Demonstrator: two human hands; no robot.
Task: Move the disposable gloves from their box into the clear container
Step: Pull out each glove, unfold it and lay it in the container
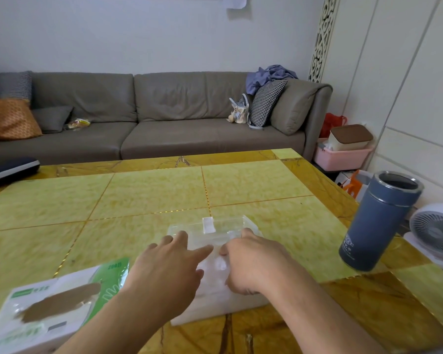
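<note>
Gloves (pixel 216 284) between both hands (pixel 172 267).

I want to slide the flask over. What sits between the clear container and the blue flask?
Only bare tabletop lies between the clear container and the flask in the head view.

A clear container (pixel 223 227) sits on a yellow table (pixel 151 195). It is full of thin, see-through gloves (pixel 215 290). Both hands are on it. The left hand (pixel 172 264) lies on top with its fingers spread out straight. The right hand (pixel 251 261) is curled, and its fingers press into the gloves. The glove box (pixel 49 307) lies on the table just to the left, with a torn hole in its top. A blue cup (pixel 379 221) with no lid stands to the right. A gray sofa (pixel 164 116) with pillows is behind the table. A white fan (pixel 435 231) is on the floor at the right.
</note>
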